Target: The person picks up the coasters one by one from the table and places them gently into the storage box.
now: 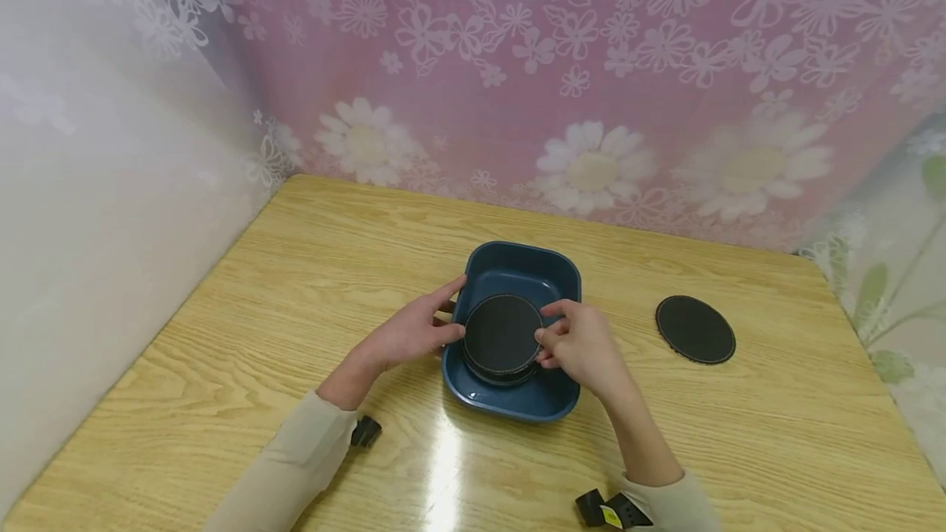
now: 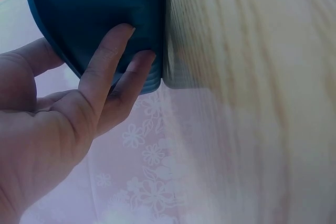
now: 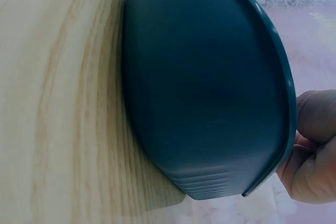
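A dark blue rectangular basin with rounded corners stands on the table. Inside it a black round coaster with a stitched edge lies on top of a stack of similar discs. My right hand reaches over the basin's right side and pinches the coaster's right edge between thumb and fingers. Over the left rim, my left hand has its thumb inside at the coaster's left edge. Its fingers rest against the basin's outer wall in the left wrist view. The right fingertips are hidden behind the basin in the right wrist view.
Another black round coaster lies flat on the wood-grain table, to the right of the basin. Flowered cloth hangs behind the table and along its sides. Black straps with small devices sit at both wrists.
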`<state>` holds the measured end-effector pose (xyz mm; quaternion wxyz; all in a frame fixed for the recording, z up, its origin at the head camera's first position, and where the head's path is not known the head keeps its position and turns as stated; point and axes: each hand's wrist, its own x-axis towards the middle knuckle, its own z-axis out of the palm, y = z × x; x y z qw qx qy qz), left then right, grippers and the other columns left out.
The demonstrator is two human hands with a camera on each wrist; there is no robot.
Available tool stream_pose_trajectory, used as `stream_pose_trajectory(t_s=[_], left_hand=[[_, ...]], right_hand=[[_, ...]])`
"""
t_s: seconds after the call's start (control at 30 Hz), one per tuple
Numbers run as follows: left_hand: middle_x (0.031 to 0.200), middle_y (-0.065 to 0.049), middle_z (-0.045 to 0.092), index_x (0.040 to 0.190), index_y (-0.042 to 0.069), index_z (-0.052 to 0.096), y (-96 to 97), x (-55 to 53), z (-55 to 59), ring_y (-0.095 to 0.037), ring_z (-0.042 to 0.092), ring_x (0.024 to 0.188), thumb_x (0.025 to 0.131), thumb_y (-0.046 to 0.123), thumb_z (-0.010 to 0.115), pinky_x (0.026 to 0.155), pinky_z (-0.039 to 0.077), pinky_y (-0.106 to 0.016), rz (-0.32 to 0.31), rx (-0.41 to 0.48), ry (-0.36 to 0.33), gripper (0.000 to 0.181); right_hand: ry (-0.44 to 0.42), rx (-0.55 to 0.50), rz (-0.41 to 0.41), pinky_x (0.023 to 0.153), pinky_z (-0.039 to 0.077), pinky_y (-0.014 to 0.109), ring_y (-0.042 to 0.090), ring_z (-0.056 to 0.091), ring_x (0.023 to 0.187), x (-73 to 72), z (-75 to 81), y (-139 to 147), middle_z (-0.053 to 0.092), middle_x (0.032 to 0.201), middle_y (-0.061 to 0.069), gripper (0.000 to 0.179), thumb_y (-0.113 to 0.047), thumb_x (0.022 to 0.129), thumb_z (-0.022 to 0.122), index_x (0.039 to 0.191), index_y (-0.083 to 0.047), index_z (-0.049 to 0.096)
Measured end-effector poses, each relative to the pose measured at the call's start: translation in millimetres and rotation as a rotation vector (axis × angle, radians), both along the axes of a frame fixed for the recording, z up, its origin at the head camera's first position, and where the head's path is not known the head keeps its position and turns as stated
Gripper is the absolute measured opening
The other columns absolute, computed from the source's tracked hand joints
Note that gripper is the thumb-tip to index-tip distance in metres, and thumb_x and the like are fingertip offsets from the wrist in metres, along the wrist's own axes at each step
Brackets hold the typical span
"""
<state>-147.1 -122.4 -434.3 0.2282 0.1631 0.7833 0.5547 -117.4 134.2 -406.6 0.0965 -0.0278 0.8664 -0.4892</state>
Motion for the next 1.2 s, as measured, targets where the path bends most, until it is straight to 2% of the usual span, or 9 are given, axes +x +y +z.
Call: stream_pose_trajectory(t_s=[0.2, 0.37, 0.53, 0.7, 1.0, 1.2], left_hand=[[0.142, -0.025, 0.046, 0.161, 0.02, 0.015, -0.9, 0.6, -1.6, -0.027, 0.064, 0.095, 0.1, 0.011, 0.057, 0.073, 0.055, -0.035, -0.003, 0.01, -0.002, 0.075], [0.143, -0.025, 0.045, 0.161, 0.021, 0.014, -0.8, 1.4, 0.6, -0.028, 0.064, 0.101, 0.1, 0.011, 0.056, 0.074, 0.056, -0.035, -0.003, 0.007, -0.007, 0.075], [0.142, -0.023, 0.046, 0.161, 0.022, 0.015, 0.3, 1.2, 3.3, -0.026, 0.063, 0.095, 0.1, 0.011, 0.057, 0.074, 0.055, -0.036, -0.001, 0.0, -0.005, 0.075], [0.142, -0.024, 0.046, 0.161, 0.02, 0.015, -0.1, 0.8, 0.8, -0.024, 0.063, 0.095, 0.1, 0.011, 0.057, 0.074, 0.055, -0.036, -0.009, 0.0, -0.008, 0.075], [0.143, -0.024, 0.045, 0.161, 0.021, 0.015, -0.2, 0.8, 0.5, -0.027, 0.064, 0.106, 0.1, 0.012, 0.057, 0.077, 0.057, -0.037, 0.0, 0.003, -0.018, 0.075], [0.144, -0.024, 0.044, 0.161, 0.021, 0.015, -0.6, 0.7, 0.4, -0.027, 0.064, 0.107, 0.1, 0.012, 0.057, 0.078, 0.057, -0.037, 0.002, 0.002, -0.021, 0.075]], right_hand=[[0.018, 0.064, -0.021, 0.057, 0.058, 0.029, 0.015, 0.068, 0.061, 0.2, -3.0, -3.9, 0.068, 0.098, 0.022, 0.031, 0.006, 0.091, 0.064, 0.122, 0.013, 0.059], [0.047, 0.139, -0.017, 0.057, 0.057, 0.027, 0.015, 0.068, 0.062, 0.5, -3.1, -7.5, 0.068, 0.102, 0.024, 0.031, 0.006, 0.091, 0.064, 0.121, 0.012, 0.06], [0.042, 0.187, -0.008, 0.058, 0.056, 0.026, 0.015, 0.067, 0.063, 1.3, -4.3, -11.1, 0.067, 0.106, 0.026, 0.032, 0.006, 0.092, 0.064, 0.123, 0.012, 0.06], [0.053, 0.254, 0.001, 0.057, 0.055, 0.025, 0.012, 0.065, 0.061, 2.3, -6.9, -14.1, 0.068, 0.106, 0.026, 0.033, 0.005, 0.091, 0.065, 0.123, 0.012, 0.06], [0.054, 0.316, 0.024, 0.058, 0.055, 0.027, 0.011, 0.065, 0.061, 2.5, -5.9, -15.8, 0.069, 0.104, 0.024, 0.031, 0.004, 0.09, 0.067, 0.12, 0.012, 0.062], [0.109, 0.407, 0.052, 0.061, 0.056, 0.029, 0.019, 0.068, 0.075, 2.4, -6.0, -15.7, 0.07, 0.1, 0.022, 0.026, 0.004, 0.088, 0.068, 0.114, 0.011, 0.065]])
